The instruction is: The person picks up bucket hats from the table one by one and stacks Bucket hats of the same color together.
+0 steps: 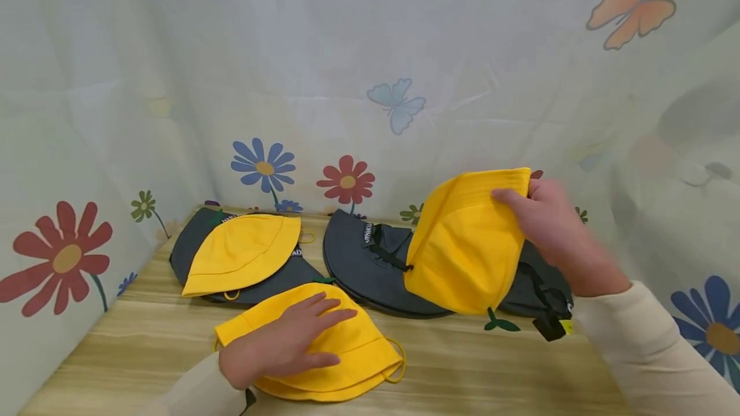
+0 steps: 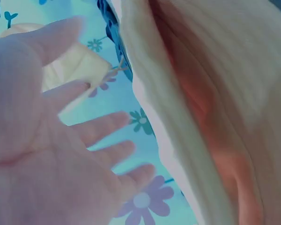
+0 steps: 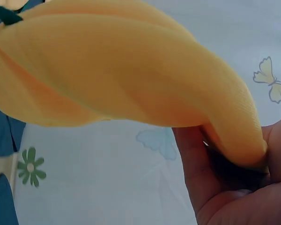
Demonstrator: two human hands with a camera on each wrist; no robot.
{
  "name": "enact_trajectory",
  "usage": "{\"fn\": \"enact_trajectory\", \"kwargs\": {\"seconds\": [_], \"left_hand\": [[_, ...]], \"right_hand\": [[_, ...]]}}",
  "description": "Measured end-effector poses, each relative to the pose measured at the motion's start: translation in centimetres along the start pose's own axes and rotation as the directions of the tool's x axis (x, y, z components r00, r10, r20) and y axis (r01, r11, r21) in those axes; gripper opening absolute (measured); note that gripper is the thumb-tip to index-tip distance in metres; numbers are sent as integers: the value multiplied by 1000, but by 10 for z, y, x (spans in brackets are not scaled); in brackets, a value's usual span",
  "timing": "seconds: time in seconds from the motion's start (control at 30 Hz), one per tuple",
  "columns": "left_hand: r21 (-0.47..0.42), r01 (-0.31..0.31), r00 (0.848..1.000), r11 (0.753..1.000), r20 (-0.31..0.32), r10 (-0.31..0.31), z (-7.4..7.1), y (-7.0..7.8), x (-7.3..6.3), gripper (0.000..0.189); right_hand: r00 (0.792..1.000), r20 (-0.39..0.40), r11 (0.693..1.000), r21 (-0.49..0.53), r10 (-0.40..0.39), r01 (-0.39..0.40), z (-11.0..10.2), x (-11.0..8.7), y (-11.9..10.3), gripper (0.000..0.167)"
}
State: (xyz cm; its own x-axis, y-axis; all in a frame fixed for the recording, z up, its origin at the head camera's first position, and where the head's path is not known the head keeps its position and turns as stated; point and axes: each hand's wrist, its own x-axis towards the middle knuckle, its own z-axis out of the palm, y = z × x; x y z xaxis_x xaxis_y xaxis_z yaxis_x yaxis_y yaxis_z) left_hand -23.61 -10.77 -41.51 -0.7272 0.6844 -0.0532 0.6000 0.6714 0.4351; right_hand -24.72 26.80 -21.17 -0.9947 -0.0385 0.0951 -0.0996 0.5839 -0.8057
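Observation:
My right hand (image 1: 555,230) pinches the brim of a yellow bucket hat (image 1: 468,242), held up over the dark hats at the back right. A green leaf tab hangs from this hat's crown. In the right wrist view, thumb and fingers grip its bent brim (image 3: 243,145). Over a yellow hat (image 1: 358,345) lying at the front of the table is my left hand (image 1: 289,339), fingers spread. Another brim shows under that hat. Whether the left hand touches it I cannot tell. The left wrist view shows the straight fingers (image 2: 103,129) beside a large pale brim.
Another yellow hat (image 1: 243,252) lies on dark grey hats (image 1: 191,242) at the back left. More dark hats (image 1: 370,268) with black straps and a buckle (image 1: 549,326) lie at the back middle and right. A flowered curtain (image 1: 347,50) stands behind the wooden table (image 1: 144,352).

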Motion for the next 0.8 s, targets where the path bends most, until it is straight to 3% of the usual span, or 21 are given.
{"fn": "enact_trajectory", "kwargs": {"seconds": [0.1,0.2,0.33,0.4,0.5,0.6,0.67,0.8], "left_hand": [[-46,-73,996,996,-53,70,2,6,7,79],[-41,-140,982,989,-131,134,4,15,15,85],[38,-208,942,977,-260,210,4,27,27,93],[90,-215,912,972,-338,233,5,32,33,99],[155,-193,848,969,-470,244,6,39,41,111],[199,-147,781,969,-578,237,6,44,49,121],[232,-120,740,965,-627,242,7,46,55,126],[325,-85,694,942,-659,290,11,46,68,124]], "right_hand": [[999,35,987,159,-4,-1,8,0,-2,60],[998,62,946,323,-8,-12,15,1,-5,60],[995,103,870,489,10,-59,25,4,-10,65],[991,131,829,551,28,-96,28,5,-11,66],[984,170,758,636,45,-144,33,6,-13,68],[980,199,670,723,30,-167,38,6,-11,66],[976,219,595,783,12,-183,41,7,-10,63],[965,263,478,848,-3,-230,48,9,-5,52]]}}
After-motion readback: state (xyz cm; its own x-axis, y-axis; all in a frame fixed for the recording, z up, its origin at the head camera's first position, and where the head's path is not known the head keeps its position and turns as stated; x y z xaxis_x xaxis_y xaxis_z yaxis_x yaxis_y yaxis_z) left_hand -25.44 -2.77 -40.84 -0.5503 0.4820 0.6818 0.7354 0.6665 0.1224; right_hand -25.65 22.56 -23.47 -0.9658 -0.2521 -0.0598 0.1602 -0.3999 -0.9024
